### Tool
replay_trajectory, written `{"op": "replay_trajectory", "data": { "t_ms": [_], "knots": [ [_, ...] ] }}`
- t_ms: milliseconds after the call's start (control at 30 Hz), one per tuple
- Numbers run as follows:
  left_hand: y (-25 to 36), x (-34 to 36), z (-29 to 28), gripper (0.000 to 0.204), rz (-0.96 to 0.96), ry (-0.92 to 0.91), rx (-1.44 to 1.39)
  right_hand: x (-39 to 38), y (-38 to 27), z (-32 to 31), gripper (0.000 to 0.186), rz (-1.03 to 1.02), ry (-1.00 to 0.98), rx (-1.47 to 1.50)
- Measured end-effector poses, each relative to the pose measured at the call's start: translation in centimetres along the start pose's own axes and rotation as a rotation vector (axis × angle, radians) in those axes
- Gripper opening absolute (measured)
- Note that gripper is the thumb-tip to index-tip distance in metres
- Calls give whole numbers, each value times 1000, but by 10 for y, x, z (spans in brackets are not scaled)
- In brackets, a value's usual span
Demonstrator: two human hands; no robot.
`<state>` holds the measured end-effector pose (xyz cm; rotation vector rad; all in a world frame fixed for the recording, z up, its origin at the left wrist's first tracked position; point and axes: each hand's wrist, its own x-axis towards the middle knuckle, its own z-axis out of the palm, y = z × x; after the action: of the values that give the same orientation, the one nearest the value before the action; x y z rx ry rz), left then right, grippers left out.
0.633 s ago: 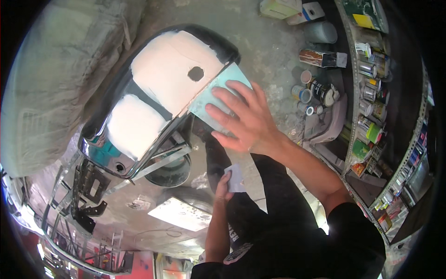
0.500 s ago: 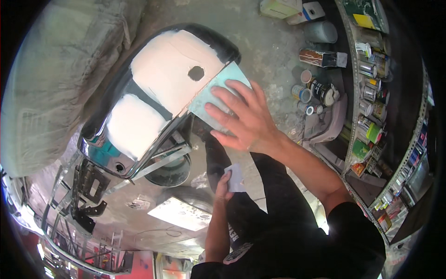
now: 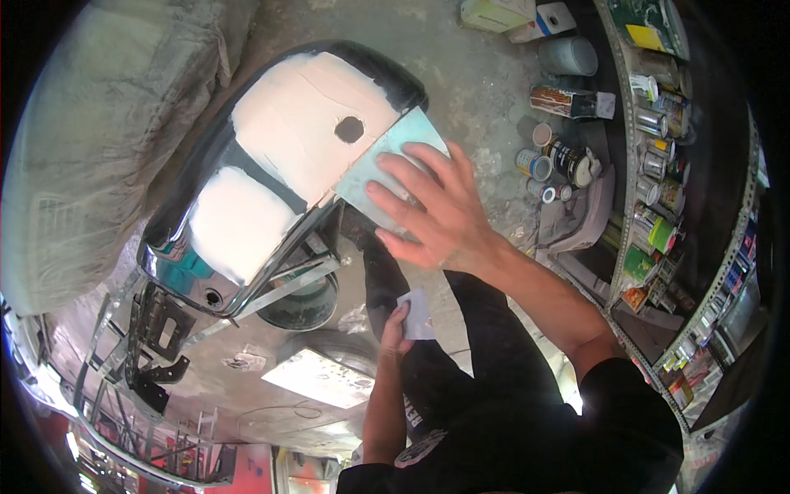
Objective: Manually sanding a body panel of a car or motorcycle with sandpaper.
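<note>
A curved dark car body part (image 3: 383,74) lies left of centre, bearing two pale, smeared patches (image 3: 280,115), the upper one with a round hole (image 3: 349,129). My right hand (image 3: 436,222) holds a pale teal rectangular sheet (image 3: 411,128) along that part's right edge, fingers spread over its top and thumb by its lower edge; whatever is underneath is hidden. Lower down, my left hand (image 3: 397,329) is closed on a small pale grey-blue sheet (image 3: 420,317), in front of my dark-trousered legs.
A draped cover (image 3: 90,140) fills the left. Below the part are a metal stand (image 3: 288,280), a bucket (image 3: 309,305), brackets and a white board (image 3: 313,379). Shelves of cans (image 3: 650,165) run along the right, with containers on the floor beside them.
My right hand and the teal sheet have shifted a little up and right along the edge. My left hand looks the same.
</note>
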<state>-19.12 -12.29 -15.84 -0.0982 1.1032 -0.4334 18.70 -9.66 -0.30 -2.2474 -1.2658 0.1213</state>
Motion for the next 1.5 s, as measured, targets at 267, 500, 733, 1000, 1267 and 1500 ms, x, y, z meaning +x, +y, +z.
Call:
{"op": "replay_trajectory", "data": {
  "t_ms": [267, 500, 733, 1000, 1267, 1500],
  "knots": [
    [1, -1, 2, 48, -18, 29, 31, -2, 2, 2, 61, 8, -5, 6],
    [1, -1, -3, 49, 0, -22, 40, -1, -8, -23, 56, 50, -130, 48],
    [3, -3, 7, 44, 3, 39, 49, -8, -9, -19, 56, 43, -39, 16],
    [0, -3, 1, 43, 1, 24, 29, -2, -15, -4, 56, 0, -40, 17],
    [-1, -3, 2, 43, 4, 30, 16, -2, -23, 1, 57, -26, -65, -1],
    [-4, 2, -11, 49, -5, 8, 21, 1, -25, 3, 57, -38, -52, -2]
  ]
}}
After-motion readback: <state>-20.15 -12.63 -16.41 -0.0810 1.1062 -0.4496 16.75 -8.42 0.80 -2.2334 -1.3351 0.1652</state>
